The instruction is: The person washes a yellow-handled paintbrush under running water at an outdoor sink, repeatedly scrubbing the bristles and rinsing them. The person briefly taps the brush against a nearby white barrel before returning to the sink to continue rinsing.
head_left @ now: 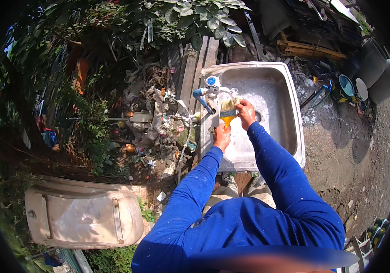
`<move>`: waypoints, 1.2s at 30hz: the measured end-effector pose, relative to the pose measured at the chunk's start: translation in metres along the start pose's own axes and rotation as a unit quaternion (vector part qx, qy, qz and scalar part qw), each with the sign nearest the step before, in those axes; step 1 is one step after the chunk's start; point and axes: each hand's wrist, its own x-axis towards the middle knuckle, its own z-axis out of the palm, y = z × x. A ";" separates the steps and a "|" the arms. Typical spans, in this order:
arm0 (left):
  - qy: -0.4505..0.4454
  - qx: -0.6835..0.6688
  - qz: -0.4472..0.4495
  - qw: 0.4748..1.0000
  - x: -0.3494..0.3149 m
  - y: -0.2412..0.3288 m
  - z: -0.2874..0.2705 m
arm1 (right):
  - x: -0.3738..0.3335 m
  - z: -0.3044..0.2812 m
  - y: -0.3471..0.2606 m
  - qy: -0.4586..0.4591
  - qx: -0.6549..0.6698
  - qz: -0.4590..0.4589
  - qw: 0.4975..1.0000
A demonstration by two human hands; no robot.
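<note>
- Paintbrush (228, 114): wide, flat type w/ pale cream bristles up top, dull grey metal band mid, yellow-orange handle below. Bristle end points away from the person; handle points toward them.
- Loc.: above the L part of the metal sink (296, 113), near its L rim and just below the faucet (212, 82) (white body, blue-centred knob).
- L hand (222, 137): fingers closed round the lower handle, pinching it.
- R hand (246, 113): bent fingers at the brush's R edge, around band & bristle base — can't tell if they pinch or only touch.
- Drain (258, 115): in basin floor, just R of the R hand.
- Sink: whitish marks across basin.
- Blue pipe (200, 93): bent, L of faucet.
- Sleeves (277, 152): blue, long, w/ small pale specks.
</note>
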 end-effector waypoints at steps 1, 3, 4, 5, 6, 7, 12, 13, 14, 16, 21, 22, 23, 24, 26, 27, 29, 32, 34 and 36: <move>0.006 0.013 -0.004 1.000 0.001 0.000 -0.002 | -0.001 0.005 -0.001 -0.009 0.005 0.003 1.000; -0.012 -0.010 -0.025 1.000 0.002 0.005 -0.004 | 0.003 0.003 -0.004 -0.038 0.008 0.015 0.999; -0.033 -0.047 -0.044 0.997 0.002 0.007 -0.005 | 0.003 0.002 -0.005 -0.041 0.004 0.015 0.999; -0.055 -0.084 -0.064 0.993 0.000 0.010 -0.004 | 0.003 0.001 -0.007 -0.044 0.001 0.016 0.999; -0.065 -0.104 -0.070 0.990 -0.002 0.013 -0.004 | 0.003 0.000 -0.008 -0.047 -0.003 0.017 0.999; -0.074 -0.125 -0.075 0.987 -0.004 0.017 -0.004 | 0.004 -0.001 -0.011 -0.054 -0.022 0.018 0.998; -0.114 -0.199 -0.102 0.968 -0.010 0.021 -0.004 | 0.001 -0.004 -0.023 -0.087 -0.109 0.063 0.988; -0.124 -0.204 -0.104 0.966 -0.011 0.022 -0.005 | 0.000 -0.005 -0.026 -0.081 -0.093 0.086 0.989; -0.133 -0.208 -0.104 0.963 -0.012 0.022 -0.006 | -0.002 -0.005 -0.029 -0.076 -0.077 0.107 0.988; -0.144 -0.220 -0.112 0.958 -0.012 0.022 -0.005 | 0.000 -0.007 -0.029 -0.094 -0.033 0.141 0.985; -0.176 -0.214 -0.094 0.956 -0.008 0.009 -0.004 | 0.001 -0.007 -0.030 -0.124 -0.042 0.141 0.981; -0.168 -0.203 -0.107 0.959 -0.007 0.007 -0.003 | 0.000 -0.005 -0.031 -0.124 -0.070 0.129 0.981; -0.162 -0.191 -0.119 0.961 -0.006 0.007 -0.001 | 0.000 -0.003 -0.033 -0.093 -0.075 0.112 0.987; -0.151 -0.173 -0.123 0.965 -0.005 0.008 0.002 | 0.001 -0.005 -0.031 -0.093 -0.087 0.081 0.989; -0.129 -0.139 -0.131 0.973 -0.004 0.008 0.008 | 0.001 -0.005 -0.026 -0.092 -0.111 0.020 0.989; -0.122 -0.140 -0.122 0.975 -0.002 0.008 0.011 | 0.001 -0.005 -0.023 -0.083 -0.114 -0.023 0.990; -0.106 -0.142 -0.106 0.978 0.004 0.007 0.016 | 0.002 -0.006 -0.021 -0.075 -0.149 -0.026 0.986; -0.096 -0.157 -0.119 0.976 0.014 0.011 0.020 | 0.005 -0.006 -0.013 -0.053 -0.173 -0.044 0.983; -0.100 -0.154 -0.126 0.975 0.019 0.019 0.020 | 0.008 -0.009 -0.009 -0.054 -0.172 -0.036 0.983; -0.094 -0.183 -0.133 0.970 0.022 0.030 0.026 | 0.018 -0.016 -0.001 -0.028 -0.184 -0.074 0.980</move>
